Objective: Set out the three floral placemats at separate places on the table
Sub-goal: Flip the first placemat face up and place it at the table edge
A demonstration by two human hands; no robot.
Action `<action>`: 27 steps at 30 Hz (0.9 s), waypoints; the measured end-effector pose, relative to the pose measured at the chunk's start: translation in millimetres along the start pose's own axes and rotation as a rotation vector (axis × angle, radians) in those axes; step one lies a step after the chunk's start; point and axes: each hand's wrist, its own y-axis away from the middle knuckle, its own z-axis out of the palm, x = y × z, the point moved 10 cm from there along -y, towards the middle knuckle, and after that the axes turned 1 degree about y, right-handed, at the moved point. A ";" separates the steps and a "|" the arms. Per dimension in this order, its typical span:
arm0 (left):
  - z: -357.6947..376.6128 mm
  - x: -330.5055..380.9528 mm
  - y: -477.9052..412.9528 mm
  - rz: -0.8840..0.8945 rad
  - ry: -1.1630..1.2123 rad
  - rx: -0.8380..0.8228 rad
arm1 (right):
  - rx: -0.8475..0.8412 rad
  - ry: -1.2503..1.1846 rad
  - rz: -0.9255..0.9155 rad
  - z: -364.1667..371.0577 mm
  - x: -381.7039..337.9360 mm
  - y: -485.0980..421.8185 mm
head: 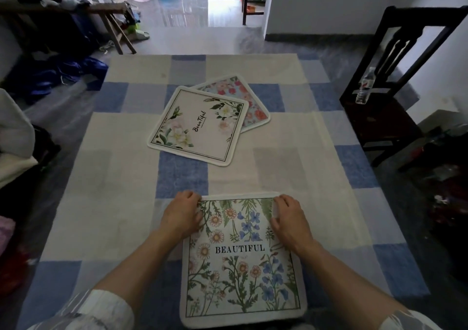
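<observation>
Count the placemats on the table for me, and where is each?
3. The wildflower placemat lies nearest, both hands at its far corners. The cream placemat at centre overlaps the pink-flowered placemat. More underneath can't be excluded.

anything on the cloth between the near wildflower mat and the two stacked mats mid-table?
Nothing: head view shows only bare blue-and-cream checked tablecloth between the wildflower "BEAUTIFUL" placemat and the overlapping cream and red-floral placemats.
</observation>
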 end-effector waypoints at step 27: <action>0.8 -10.6 -21.8 -0.024 -0.060 0.051 | 0.071 0.088 0.025 -4.5 1.5 -37.4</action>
